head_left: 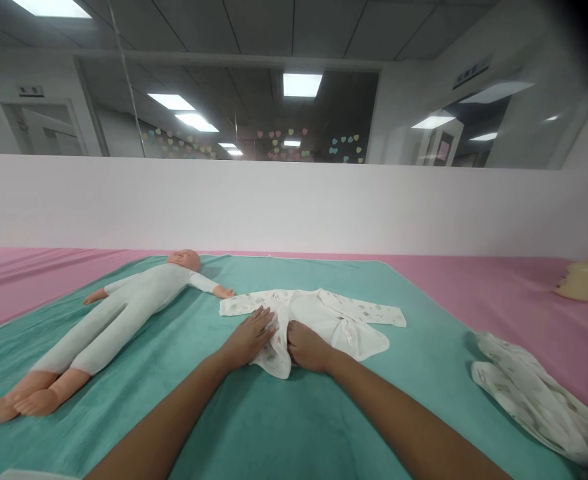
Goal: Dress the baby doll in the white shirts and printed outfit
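A small white baby shirt [319, 317] with a faint print lies spread on the teal blanket [284, 427], its two sleeves stretched out left and right. My left hand [250, 339] rests flat on the shirt's left front panel, fingers extended. Close beside it, my right hand [308, 347] is closed at the front edge of the shirt, its fingers curled in at the cloth. To the left lies a baby doll [144, 293] in a white bodysuit, face up, one hand near the shirt's left cuff.
Crumpled white printed cloth [537, 393] lies at the right edge of the blanket. Pink sheeting [454, 287] runs under the blanket. At the far right is a yellowish doll part [584, 279], cut off by the frame. A white ledge [274, 207] with glass above stands behind.
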